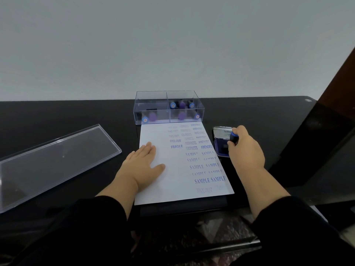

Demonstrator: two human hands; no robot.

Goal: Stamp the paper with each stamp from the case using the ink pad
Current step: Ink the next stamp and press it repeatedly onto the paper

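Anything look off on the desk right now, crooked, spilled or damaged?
No spill or damage shows. The paper lies skewed, its near edge overhanging the table, held flat by the left hand. Several SAMPLE prints are faint or cut off. The case lid lies angled at left. The right hand presses a stamp on the ink pad.

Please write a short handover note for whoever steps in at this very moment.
Left hand: flat on the paper, steadying it.
Right hand: grips a blue-topped stamp over the open ink pad, right of the paper.
Case: open behind the paper, stamps inside; lid lies to the left.
Done: FAX OUT, FRAGILE, EXPRESS, AMENDED and SAMPLE prints.
Left: print this stamp, then any unused ones.
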